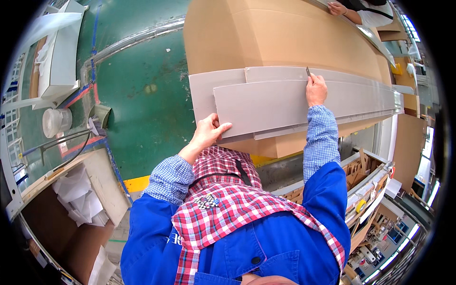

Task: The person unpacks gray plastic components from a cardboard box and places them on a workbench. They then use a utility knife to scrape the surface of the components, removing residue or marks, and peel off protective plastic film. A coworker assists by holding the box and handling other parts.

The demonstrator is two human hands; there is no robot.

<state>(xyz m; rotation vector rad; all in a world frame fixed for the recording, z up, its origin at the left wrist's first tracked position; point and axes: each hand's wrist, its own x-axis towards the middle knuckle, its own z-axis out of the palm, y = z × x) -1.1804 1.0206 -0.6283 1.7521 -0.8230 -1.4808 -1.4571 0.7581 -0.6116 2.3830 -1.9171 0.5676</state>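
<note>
Several long, flat grey panels lie stacked and slightly fanned on a large brown cardboard sheet [285, 33]. My left hand [207, 130] grips the near left corner of the top grey panel [266, 107], thumb on its face and the other fingers at its edge. Over the far edge of that panel is my right hand [317, 90], closed around a small, dark, thin blade-like tool [308, 71] whose tip points away from me. Another grey panel [202, 85] sticks out to the left beneath. Most of the tool is hidden in my fingers.
Across the cardboard, another person's hand [336, 8] rests by a long metallic edge [365, 31]. On the green floor [142, 118] to the left stand a white bucket [57, 121] and a dustpan [100, 114]. A wooden bin [102, 185] holds white sheets; a cluttered bench [363, 178] is at right.
</note>
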